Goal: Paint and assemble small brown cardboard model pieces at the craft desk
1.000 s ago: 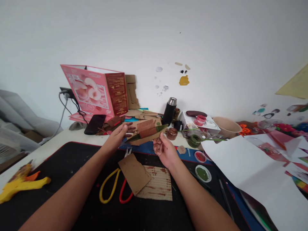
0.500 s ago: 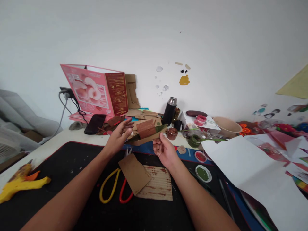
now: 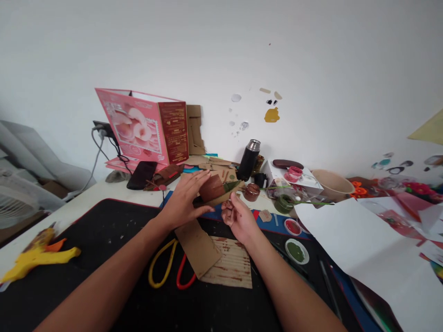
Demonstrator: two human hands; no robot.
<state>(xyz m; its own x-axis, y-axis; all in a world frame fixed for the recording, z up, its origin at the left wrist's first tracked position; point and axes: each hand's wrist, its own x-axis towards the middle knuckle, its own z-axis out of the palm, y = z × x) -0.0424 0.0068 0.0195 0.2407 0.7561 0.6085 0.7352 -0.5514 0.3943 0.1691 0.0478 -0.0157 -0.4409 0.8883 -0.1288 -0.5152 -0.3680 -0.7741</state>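
My two hands hold a small cardboard piece painted brown and green, lifted above the black mat. My left hand lies over its left end, fingers stretched across the top and thumb under it. Its right end is pinched by the thumb and fingers of my right hand. Below them on the mat lie a plain cardboard rectangle, a corrugated sheet streaked with red-brown paint and scissors with a yellow and a red handle loop.
A yellow glue gun lies at the left edge. A pink box, a phone and a black flask stand by the wall. Paint pots and large white paper fill the right side.
My left hand has turned palm-down and closed over the left end of the cardboard piece, bending it. The view has shifted slightly. The right hand keeps its pinch.
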